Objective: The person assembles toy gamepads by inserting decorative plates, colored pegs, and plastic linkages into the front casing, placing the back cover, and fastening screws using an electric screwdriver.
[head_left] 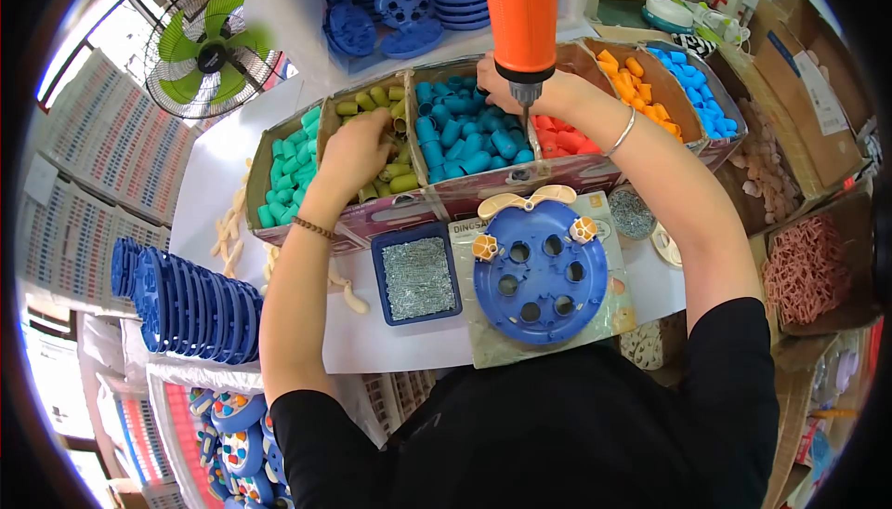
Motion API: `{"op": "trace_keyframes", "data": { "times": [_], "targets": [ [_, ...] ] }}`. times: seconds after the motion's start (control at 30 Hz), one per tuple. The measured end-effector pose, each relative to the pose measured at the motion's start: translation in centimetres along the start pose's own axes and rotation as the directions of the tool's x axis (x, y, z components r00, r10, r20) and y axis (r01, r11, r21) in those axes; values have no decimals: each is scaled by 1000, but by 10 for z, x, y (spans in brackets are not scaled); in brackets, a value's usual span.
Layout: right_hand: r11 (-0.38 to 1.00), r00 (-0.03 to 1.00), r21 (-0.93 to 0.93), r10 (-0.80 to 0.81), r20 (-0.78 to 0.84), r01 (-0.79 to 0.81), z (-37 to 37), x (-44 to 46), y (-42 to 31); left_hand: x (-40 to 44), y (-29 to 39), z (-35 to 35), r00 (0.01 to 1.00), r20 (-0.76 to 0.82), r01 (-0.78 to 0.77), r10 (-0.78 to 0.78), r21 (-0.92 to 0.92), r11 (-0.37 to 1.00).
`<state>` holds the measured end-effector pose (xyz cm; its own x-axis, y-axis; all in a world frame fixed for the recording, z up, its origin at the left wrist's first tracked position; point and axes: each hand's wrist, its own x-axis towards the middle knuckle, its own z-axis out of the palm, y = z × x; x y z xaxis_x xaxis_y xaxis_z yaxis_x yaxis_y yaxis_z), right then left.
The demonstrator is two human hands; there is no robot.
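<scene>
My left hand (356, 154) reaches into the box section of olive-green caps (400, 179), its fingers curled among them; what they hold is hidden. At the back of the section of teal caps (469, 137), my right hand (506, 89) has its fingertips down by the caps, partly behind the orange screwdriver (520, 16). A round blue plastic base (541, 297) with several holes lies on a flat printed box (483, 346). Two orange-and-cream pieces (583, 229) and a cream bow-shaped piece (527, 200) sit at its upper edge.
Left of the base stands a blue tray of screws (418, 278). Green (288, 170), red (562, 139), orange (641, 91) and blue caps (701, 100) fill other sections. Stacked blue discs (200, 309) stand at the left. The screwdriver hangs above the boxes.
</scene>
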<state>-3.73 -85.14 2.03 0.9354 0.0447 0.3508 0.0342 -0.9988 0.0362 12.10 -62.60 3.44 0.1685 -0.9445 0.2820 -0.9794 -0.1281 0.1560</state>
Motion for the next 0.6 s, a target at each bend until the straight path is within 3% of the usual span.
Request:
{"op": "trace_keyframes", "data": {
  "times": [0.07, 0.1, 0.13, 0.17, 0.23, 0.27, 0.3, 0.33, 0.37, 0.47, 0.53, 0.6],
  "targets": [
    [997, 996, 41, 62, -61, -60, -14, -10, 0, 1, 2, -5, 992, -75, 96, -100, -61, 994],
    [990, 985, 90, 121, -122, -111, -24, -16, -6, -2, 3, -6, 982, -172, 60, -74, -88, 994],
    [891, 951, 409, 275, -139, -198, -29, -24, -10, -7, 7, -7, 983, -170, 54, -69, -91, 994],
    [890, 950, 407, 281, -137, -205, -34, -32, -10, -16, 18, -13, 963, -262, 28, -67, -150, 988],
    [987, 921, -59, 118, -372, -150, -43, -50, -9, -36, 38, -20, 935, -347, -1, -76, -216, 976],
    [986, 923, -58, 124, -363, -156, -48, -61, -11, -47, 47, -22, 915, -392, -9, -94, -251, 968],
    [972, 881, 57, 231, -413, -229, -53, -74, -17, -57, 54, -24, 894, -433, -16, -115, -287, 958],
    [940, 827, 174, 340, -448, -293, -58, -86, -23, -67, 60, -26, 905, -413, -23, -107, -298, 954],
    [937, 828, 176, 348, -439, -301, -66, -97, -30, -76, 64, -28, 914, -393, -31, -98, -308, 951],
    [965, 872, 94, 262, -413, -245, -80, -125, -51, -95, 79, -25, 925, -373, -58, -76, -337, 940],
    [989, 896, 81, 148, -419, -125, -80, -137, -66, -100, 89, -17, 937, -345, -90, -61, -405, 910],
    [972, 917, 200, 188, -352, -123, -79, -146, -90, -102, 105, -7, 948, -312, -90, -63, -454, 887]
  ]
}}
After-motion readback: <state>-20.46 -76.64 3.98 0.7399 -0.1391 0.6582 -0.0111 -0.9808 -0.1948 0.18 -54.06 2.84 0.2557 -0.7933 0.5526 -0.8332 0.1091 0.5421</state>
